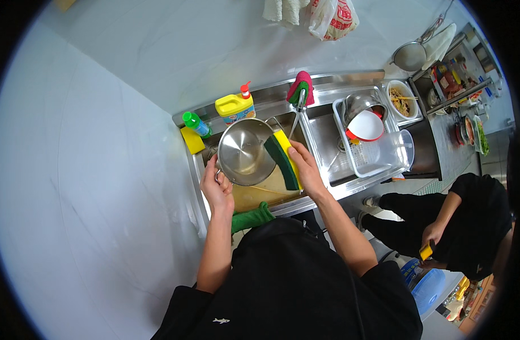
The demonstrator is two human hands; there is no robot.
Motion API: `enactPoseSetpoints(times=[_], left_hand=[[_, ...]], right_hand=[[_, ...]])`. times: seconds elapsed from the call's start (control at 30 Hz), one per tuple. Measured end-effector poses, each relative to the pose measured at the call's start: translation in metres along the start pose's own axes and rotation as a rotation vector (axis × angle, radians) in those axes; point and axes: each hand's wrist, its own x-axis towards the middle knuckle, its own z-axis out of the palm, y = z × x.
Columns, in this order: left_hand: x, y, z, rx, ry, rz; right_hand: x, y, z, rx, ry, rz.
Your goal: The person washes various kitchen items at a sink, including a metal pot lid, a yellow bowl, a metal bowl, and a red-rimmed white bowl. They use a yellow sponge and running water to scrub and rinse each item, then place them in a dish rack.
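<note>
Over the left sink basin point(260, 195), which holds brownish water, I hold a stainless steel pot point(243, 144) tilted with its inside facing me. My left hand point(217, 187) grips it by the loop handle and rim on the left. A second loop handle shows at its upper right. In my right hand point(304, 170) is a large yellow sponge with a dark green scouring side point(283, 163), close to the pot's right rim. Whether the sponge touches the pot I cannot tell. Behind the pot, the faucet point(301, 100) has red and green cloths draped over it.
A yellow detergent jug point(234, 106), a green bottle point(196, 124) and a yellow sponge point(192, 140) line the sink's back left. The right basin holds a white plastic basket point(353, 163) with bowls and a clear container point(396, 148). Another person point(451, 225) stands at the right.
</note>
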Motion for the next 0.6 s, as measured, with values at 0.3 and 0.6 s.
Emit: enactPoseSetpoints(times=[0.3, 0.6], left_hand=[[-0.012, -0.007, 0.035, 0.244, -0.046, 0.29], [0.039, -0.066, 0.004, 0.319, 0.117, 0.27]], right_hand=[[0.035, -0.013, 0.04, -1.327, -0.255, -0.756], [0.022, 0.073, 0.021, -1.056, -0.416, -0.367]])
